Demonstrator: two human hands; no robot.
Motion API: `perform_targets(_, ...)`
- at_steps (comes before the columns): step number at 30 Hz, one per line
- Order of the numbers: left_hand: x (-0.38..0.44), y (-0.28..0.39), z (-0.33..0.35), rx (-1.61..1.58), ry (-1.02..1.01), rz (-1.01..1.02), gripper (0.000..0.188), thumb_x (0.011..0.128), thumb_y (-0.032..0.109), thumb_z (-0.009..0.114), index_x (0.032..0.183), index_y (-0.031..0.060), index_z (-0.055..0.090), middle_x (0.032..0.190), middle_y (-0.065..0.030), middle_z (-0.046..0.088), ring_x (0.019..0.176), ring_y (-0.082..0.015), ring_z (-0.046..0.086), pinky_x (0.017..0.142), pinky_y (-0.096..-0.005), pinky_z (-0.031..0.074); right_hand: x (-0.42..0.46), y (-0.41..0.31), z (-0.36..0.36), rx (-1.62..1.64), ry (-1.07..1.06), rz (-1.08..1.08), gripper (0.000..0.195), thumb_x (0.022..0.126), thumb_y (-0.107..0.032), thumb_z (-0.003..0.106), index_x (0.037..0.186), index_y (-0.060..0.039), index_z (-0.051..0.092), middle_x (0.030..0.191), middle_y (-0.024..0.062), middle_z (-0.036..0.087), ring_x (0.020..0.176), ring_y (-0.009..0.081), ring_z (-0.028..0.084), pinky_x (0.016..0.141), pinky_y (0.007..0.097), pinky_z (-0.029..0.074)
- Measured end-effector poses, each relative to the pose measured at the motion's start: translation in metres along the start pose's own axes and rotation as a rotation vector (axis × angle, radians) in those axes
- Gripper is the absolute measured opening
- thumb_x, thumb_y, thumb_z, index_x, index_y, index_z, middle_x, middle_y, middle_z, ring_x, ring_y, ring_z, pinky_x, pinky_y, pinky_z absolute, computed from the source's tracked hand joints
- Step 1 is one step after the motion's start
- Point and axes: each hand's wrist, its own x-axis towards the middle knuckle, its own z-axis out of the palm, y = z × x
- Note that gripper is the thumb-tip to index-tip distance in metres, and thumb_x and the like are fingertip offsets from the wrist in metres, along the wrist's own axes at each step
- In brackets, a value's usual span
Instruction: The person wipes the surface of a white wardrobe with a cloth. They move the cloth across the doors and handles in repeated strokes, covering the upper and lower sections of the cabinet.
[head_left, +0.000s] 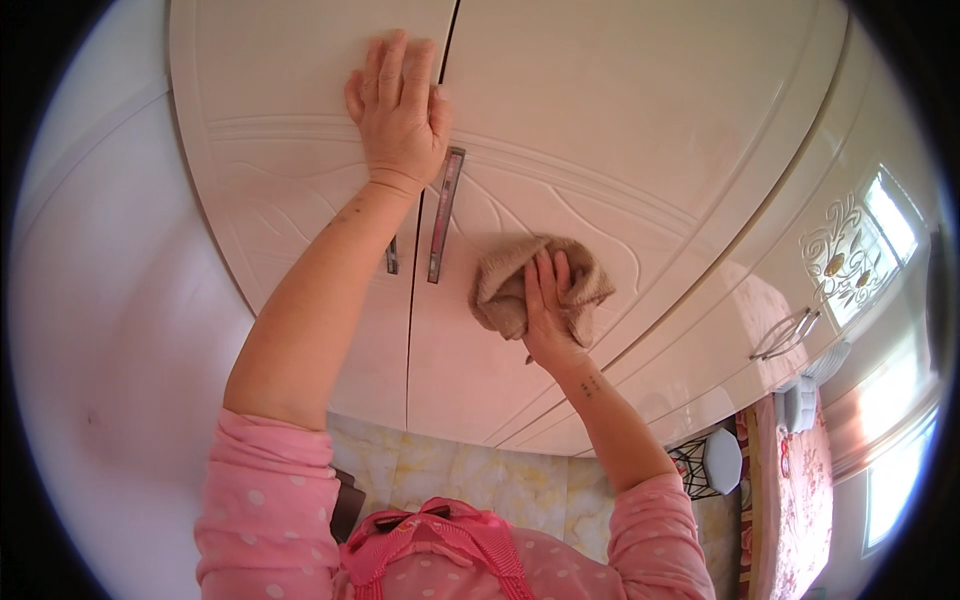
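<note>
My right hand (551, 300) presses a crumpled brown cloth (506, 281) against the right-hand door (600, 97) of a glossy pale wardrobe, just below its moulded band. Part of that hand is tucked into the folds. My left hand (397, 112) rests flat with fingers spread on the left-hand door (285, 67), close to the dark gap between the doors. Below and right of it, a long metal bar handle (447, 214) runs along the right door's edge. A second handle (392, 256) is mostly hidden behind my left forearm.
Further right, another cabinet door has a curved handle (784, 335) and a scroll ornament (836, 255). A bed with a floral cover (806, 487) and a side table with black wire legs (724, 461) stand lower right. A white wall (112, 300) lies left, marble-patterned tiles (480, 472) below.
</note>
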Motion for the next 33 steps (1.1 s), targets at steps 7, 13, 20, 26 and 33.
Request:
perform_targets(7, 0.0, 0.002, 0.0, -0.03, -0.015, -0.017, 0.051, 0.086, 0.016, 0.058, 0.136, 0.0125, 0.051, 0.147, -0.0111, 0.041, 0.138, -0.0323, 0.034, 0.111, -0.0496, 0.02, 0.066, -0.029, -0.021, -0.005, 0.029, -0.09, 0.054, 0.089, -0.017, 0.048, 0.142, -0.0081, 0.043, 0.152, 0.0074, 0.035, 0.14, 0.0255, 0.031, 0.112, 0.0515, 0.028)
perform_targets(13, -0.001, -0.003, -0.001, -0.068, -0.025, -0.019, 0.051, 0.086, 0.016, 0.059, 0.137, 0.0119, 0.05, 0.149, -0.0114, 0.04, 0.138, -0.0329, 0.033, 0.111, -0.0504, 0.02, 0.046, 0.014, -0.01, 0.253, -0.089, 0.056, 0.053, 0.088, -0.005, 0.046, 0.141, -0.006, 0.043, 0.15, 0.0135, 0.037, 0.143, 0.0334, 0.027, 0.116, 0.0523, 0.023)
perform_targets(20, 0.0, -0.003, -0.001, -0.1, -0.059, -0.046, 0.052, 0.085, 0.018, 0.059, 0.136, 0.0115, 0.05, 0.15, -0.0117, 0.036, 0.14, -0.0348, 0.028, 0.109, -0.056, 0.018, -0.068, 0.116, -0.045, -0.115, 0.036, 0.219, 0.049, 0.089, -0.009, 0.053, 0.135, 0.0064, 0.044, 0.15, 0.0233, 0.034, 0.142, 0.044, 0.024, 0.116, 0.0539, 0.02)
perform_targets(26, 0.003, 0.005, -0.002, -0.119, -0.064, -0.07, 0.052, 0.084, 0.019, 0.06, 0.135, 0.0116, 0.05, 0.149, -0.0126, 0.037, 0.139, -0.0353, 0.028, 0.109, -0.0566, 0.019, -0.039, 0.106, -0.059, -0.189, 0.041, 0.094, 0.055, 0.084, -0.013, 0.058, 0.135, 0.0039, 0.046, 0.148, 0.0205, 0.037, 0.141, 0.043, 0.027, 0.114, 0.0582, 0.02)
perform_targets(33, 0.002, 0.002, -0.005, -0.123, -0.061, -0.073, 0.052, 0.084, 0.018, 0.06, 0.135, 0.0114, 0.051, 0.148, -0.013, 0.039, 0.138, -0.0353, 0.031, 0.109, -0.0562, 0.021, 0.084, 0.027, -0.068, -0.119, 0.084, -0.109, 0.058, 0.081, -0.009, 0.056, 0.137, 0.001, 0.046, 0.148, 0.0161, 0.038, 0.14, 0.0374, 0.029, 0.114, 0.0576, 0.022)
